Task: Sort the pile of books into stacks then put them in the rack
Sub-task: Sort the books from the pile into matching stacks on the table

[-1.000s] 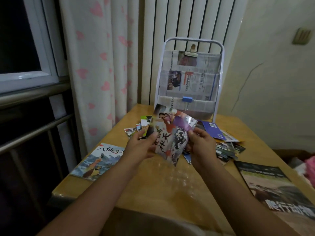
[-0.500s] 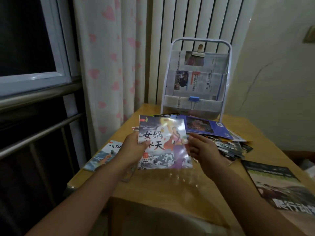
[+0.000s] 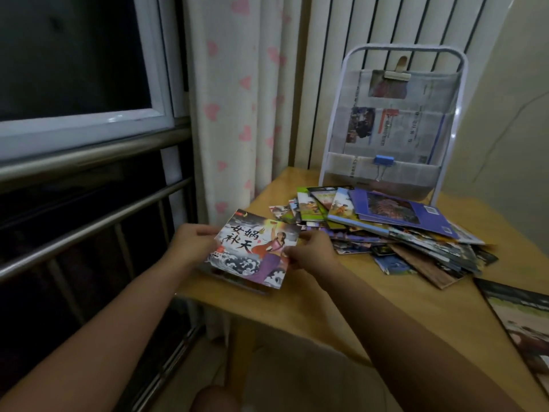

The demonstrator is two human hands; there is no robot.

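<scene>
head | left hand [image 3: 193,242] pinches picture book [image 3: 255,248] at its 9 o'clock edge | right hand [image 3: 312,251] pinches its 3 o'clock edge | book low over table [image 3: 341,298] near-left corner | pile of books [image 3: 386,227] at 2 o'clock | rack [image 3: 389,126] at 1 o'clock

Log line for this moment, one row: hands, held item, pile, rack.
left hand: grips picture book | right hand: pinches same book | book pile: unsorted on table | rack: no books visible
</scene>
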